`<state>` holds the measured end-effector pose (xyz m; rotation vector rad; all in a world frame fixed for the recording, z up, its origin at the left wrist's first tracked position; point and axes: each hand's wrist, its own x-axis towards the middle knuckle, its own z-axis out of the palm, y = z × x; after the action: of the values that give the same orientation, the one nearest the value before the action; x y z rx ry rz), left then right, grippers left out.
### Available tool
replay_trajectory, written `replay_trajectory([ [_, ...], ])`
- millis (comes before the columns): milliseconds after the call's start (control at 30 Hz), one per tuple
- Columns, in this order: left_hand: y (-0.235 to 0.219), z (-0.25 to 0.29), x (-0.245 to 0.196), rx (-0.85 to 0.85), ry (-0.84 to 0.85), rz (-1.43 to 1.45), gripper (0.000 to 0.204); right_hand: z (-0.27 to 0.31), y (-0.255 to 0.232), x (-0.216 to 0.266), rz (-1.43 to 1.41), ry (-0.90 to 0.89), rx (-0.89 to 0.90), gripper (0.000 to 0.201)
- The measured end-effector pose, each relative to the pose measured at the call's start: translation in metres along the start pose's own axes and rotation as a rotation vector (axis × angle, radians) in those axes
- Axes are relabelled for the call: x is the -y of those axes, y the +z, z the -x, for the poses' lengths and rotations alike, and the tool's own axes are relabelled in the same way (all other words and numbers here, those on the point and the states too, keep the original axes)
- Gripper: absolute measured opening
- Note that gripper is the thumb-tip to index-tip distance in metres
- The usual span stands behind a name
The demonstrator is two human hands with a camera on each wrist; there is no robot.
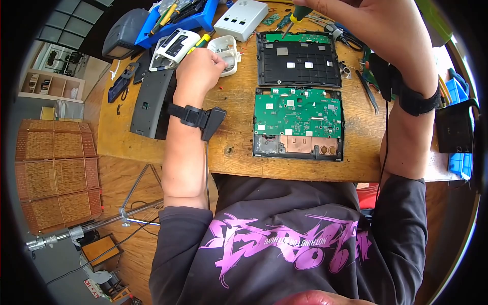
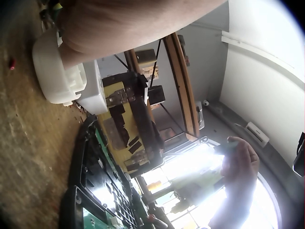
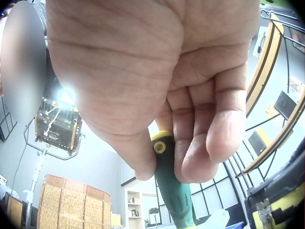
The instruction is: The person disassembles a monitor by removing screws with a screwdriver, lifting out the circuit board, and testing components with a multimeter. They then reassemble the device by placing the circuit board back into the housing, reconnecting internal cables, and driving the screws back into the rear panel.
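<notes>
High at the right of the head view, my right hand holds a green and yellow screwdriver between thumb and fingers. The right wrist view shows the grip round its handle. Its shaft points down at the far edge of a black plastic casing, where a strip of green board shows. Nearer me lies a second casing half with a large green circuit board. My left hand has bent fingers at a small white container of small parts; I cannot tell whether they pinch anything.
Left of the boards stand a black box-shaped device and a white cable tester. A blue tool bin and a white box are at the back. Tweezers lie right of the casings.
</notes>
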<state>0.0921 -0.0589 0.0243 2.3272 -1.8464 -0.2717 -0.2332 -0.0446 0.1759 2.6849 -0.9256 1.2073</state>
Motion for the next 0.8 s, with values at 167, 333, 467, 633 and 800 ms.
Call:
replay_trajectory([
  [167, 0.005, 0.001, 0.000, -0.003, 0.024, -0.054, 0.030, -0.008, -0.007, -0.008, -0.175, 0.146, 0.117, 0.022],
  [333, 0.000, 0.008, -0.002, -0.079, 0.045, 0.004, 0.025, 0.002, 0.009, -0.004, -0.108, -0.018, -0.059, 0.023],
  [467, 0.002, 0.006, 0.001, -0.214, 0.097, 0.046, 0.030, -0.003, -0.008, -0.014, -0.247, 0.055, 0.025, 0.023],
  [633, -0.002, 0.015, -0.013, -0.383, 0.370, 0.196, 0.027, 0.007, -0.010, -0.027, -0.137, -0.062, -0.092, 0.026],
  [800, -0.011, 0.036, -0.042, -0.206, 0.223, 0.421, 0.020, 0.008, -0.026, -0.025, -0.197, -0.068, -0.121, 0.028],
])
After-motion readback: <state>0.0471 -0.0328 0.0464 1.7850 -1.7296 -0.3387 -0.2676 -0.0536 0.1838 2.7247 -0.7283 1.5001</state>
